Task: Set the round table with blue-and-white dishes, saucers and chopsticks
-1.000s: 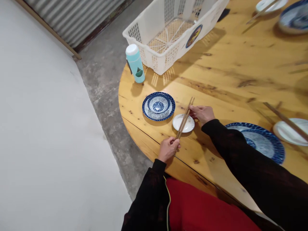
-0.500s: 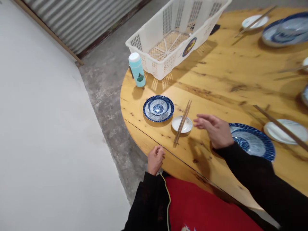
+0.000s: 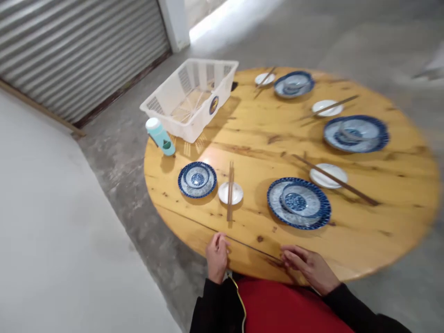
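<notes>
My left hand (image 3: pixel 217 257), loosely curled with no object showing in it, rests by the near table edge. To its right, my right hand (image 3: pixel 311 268) hovers over the same edge, fingers stretched and slightly bent, holding nothing. Beyond my left hand, a pair of wooden chopsticks (image 3: pixel 230 187) lies across a small white saucer (image 3: pixel 237 194). Left of that is a blue-rimmed plate (image 3: pixel 189 191) carrying a patterned bowl (image 3: pixel 197 177). Past my right hand sits a larger blue-rimmed plate (image 3: pixel 276 209), with another bowl (image 3: pixel 296 202) on it.
The round wooden table (image 3: pixel 249 159) also bears several similar settings along its far right side. A white plastic basket (image 3: pixel 194 132) stands at the back left, beside a light-blue bottle (image 3: pixel 161 137). A white wall (image 3: pixel 62 231) runs along the left.
My right hand has drawn back from beside the saucer and chopsticks to the near table edge. My left hand stays near the edge. The view has widened and swung right, showing more of the table.
</notes>
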`<state>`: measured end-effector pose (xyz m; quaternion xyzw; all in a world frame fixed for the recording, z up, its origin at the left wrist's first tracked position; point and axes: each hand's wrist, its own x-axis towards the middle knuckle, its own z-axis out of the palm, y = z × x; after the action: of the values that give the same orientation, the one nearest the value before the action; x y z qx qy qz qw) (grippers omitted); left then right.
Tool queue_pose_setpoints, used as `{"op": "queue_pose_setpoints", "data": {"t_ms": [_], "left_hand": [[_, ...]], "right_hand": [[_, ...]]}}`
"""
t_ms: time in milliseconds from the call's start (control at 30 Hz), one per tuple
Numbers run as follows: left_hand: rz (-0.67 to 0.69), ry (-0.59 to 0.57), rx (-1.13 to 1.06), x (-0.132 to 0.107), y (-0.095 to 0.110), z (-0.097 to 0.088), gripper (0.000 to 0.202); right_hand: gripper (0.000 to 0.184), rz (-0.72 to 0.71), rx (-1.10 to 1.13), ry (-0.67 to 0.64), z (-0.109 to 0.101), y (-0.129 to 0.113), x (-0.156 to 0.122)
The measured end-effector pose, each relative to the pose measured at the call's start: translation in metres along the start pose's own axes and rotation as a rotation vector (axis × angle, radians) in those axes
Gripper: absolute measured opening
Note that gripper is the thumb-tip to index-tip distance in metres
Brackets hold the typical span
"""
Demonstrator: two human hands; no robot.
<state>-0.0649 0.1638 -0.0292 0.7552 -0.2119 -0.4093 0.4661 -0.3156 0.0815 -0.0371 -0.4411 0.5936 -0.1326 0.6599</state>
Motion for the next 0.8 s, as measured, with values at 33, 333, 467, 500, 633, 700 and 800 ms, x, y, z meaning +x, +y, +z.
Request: {"op": "queue_pose_setpoints", "data": {"t_ms": [33, 333, 467, 500, 633, 700, 800], "left_hand": [[0.004, 0.017, -0.001, 0.002, -0.001, -0.003, 0.045], [0.023, 0.218, 0.01, -0.002, -0.017, -0.028, 0.063], [-0.031, 0.231, -0.022, -0.023, -0.02, -0.005, 0.067], [-0.042, 0.219, -0.036, -0.029, -0.021, 0.005, 0.066], [-0.08, 0.125, -0.067, -0.05, -0.03, 0.054, 0.06], [-0.073, 0.05, -0.054, -0.058, -0.033, 0.077, 0.055], [-0.051, -0.042, -0.002, -0.065, -0.033, 0.1, 0.051]], "right_hand": [[0.057, -0.025, 0.002, 0.023, -0.004, -0.001, 0.002], [0.052, -0.053, 0.179, -0.112, -0.024, 0.022, 0.023], [0.052, -0.085, 0.201, -0.004, -0.051, 0.029, 0.022], [0.05, -0.116, 0.198, 0.04, -0.06, 0.031, 0.02], [0.044, -0.175, 0.215, 0.153, -0.092, 0.043, 0.008], [0.042, -0.158, 0.231, 0.161, -0.105, 0.049, 0.002], [0.042, -0.167, 0.218, 0.15, -0.119, 0.057, -0.004]]}}
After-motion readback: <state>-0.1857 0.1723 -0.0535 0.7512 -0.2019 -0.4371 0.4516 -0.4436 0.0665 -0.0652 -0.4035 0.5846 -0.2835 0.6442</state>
